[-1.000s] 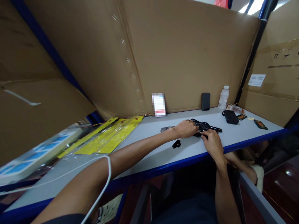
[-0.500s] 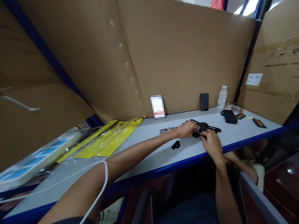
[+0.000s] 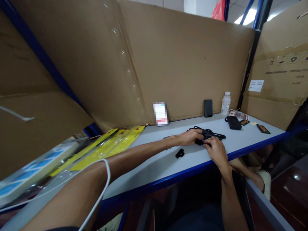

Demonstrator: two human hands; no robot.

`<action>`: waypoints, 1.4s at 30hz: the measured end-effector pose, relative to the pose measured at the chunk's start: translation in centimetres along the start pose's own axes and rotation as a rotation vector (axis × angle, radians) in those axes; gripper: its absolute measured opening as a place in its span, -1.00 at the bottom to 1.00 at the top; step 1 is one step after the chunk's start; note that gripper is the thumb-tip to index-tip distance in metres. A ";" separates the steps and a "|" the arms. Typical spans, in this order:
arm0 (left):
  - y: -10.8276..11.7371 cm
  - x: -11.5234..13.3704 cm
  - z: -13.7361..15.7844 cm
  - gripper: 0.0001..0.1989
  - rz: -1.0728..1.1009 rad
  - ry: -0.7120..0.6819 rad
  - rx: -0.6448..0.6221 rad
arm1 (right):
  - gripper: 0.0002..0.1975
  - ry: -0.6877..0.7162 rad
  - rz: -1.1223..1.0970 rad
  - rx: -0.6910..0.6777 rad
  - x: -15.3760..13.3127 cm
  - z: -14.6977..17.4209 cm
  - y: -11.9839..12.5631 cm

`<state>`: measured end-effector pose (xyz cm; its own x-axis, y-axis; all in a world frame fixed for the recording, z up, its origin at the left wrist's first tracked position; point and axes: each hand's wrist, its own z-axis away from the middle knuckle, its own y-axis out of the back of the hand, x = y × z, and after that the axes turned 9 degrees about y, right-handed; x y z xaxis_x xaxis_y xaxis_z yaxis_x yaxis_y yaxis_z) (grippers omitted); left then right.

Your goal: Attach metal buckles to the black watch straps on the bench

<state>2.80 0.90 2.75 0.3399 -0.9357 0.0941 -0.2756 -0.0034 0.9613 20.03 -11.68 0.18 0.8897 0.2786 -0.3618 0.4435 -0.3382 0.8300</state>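
My left hand (image 3: 191,137) has its fingers closed at the left part of a cluster of black parts with slim, looped arms (image 3: 213,134) on the table. My right hand (image 3: 216,150) pinches at the near side of the same cluster, its fingertips almost touching those of the left. A small dark piece is between the two hands, and fingers cover most of it. Closer to the table edge lies a separate small black part (image 3: 180,153) with a hole in it. Behind my left forearm, a grey metal piece is mostly hidden.
Yellow packs in clear plastic (image 3: 115,141) and a white-and-blue strip (image 3: 31,170) lie left. A lit phone (image 3: 160,114) leans on the cardboard wall (image 3: 173,64). Rightward are a dark phone (image 3: 208,108), a bottle (image 3: 225,103) and a black case (image 3: 234,123). A white cable (image 3: 108,173) crosses my left arm.
The view has tilted up a little, so the scene sits lower in the picture. The grey metal piece is more covered by my left arm. Both hands stay at the black parts.
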 end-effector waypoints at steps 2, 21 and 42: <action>0.3 0.0 -0.2 -0.71 -0.033 -0.023 -0.037 | -0.74 0.005 -0.003 -0.012 0.0 0.0 0.0; 0.6 5.6 9.4 -0.79 0.001 0.197 0.111 | -0.78 0.007 0.036 -0.148 -1.8 0.1 0.7; -0.2 0.8 9.0 -0.80 -0.003 0.353 0.211 | -0.72 -0.202 0.241 0.045 12.5 -5.7 3.7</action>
<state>-4.97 -2.98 0.29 0.6188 -0.7571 0.2095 -0.4397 -0.1128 0.8910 32.12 -4.28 1.13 0.9713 0.0024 -0.2377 0.2174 -0.4135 0.8841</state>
